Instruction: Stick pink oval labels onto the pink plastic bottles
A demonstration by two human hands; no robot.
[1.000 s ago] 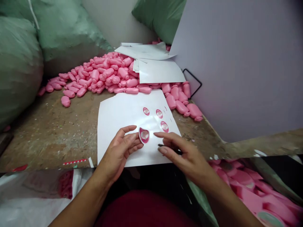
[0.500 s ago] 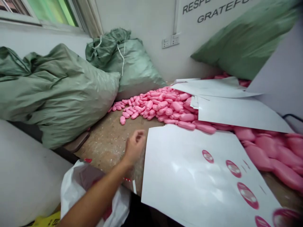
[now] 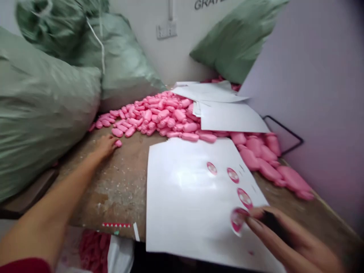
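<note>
My left hand (image 3: 105, 146) is stretched far out to the left on the worn table (image 3: 119, 185). Its fingers are curled over a lone pink bottle (image 3: 118, 143) at the near edge of the pile of pink bottles (image 3: 159, 115). My right hand (image 3: 284, 235) lies at the bottom right on the white sticker sheet (image 3: 184, 201). It holds a pink oval sticker (image 3: 237, 220) at its fingertips, and a dark thin tool (image 3: 270, 220) runs under the fingers. Three more pink stickers (image 3: 233, 175) remain on the sheet.
Big green sacks (image 3: 42, 113) crowd the left and the back. Loose white sheets (image 3: 227, 113) lie over the pile. More pink bottles (image 3: 267, 159) line the right edge beside a lilac board (image 3: 313, 94). A white bag with pink bottles (image 3: 96, 246) hangs below the table's front edge.
My left hand let go of the sticker and reached out left to the lone bottle. The sticker is now at my right fingertips. The view swung left and back.
</note>
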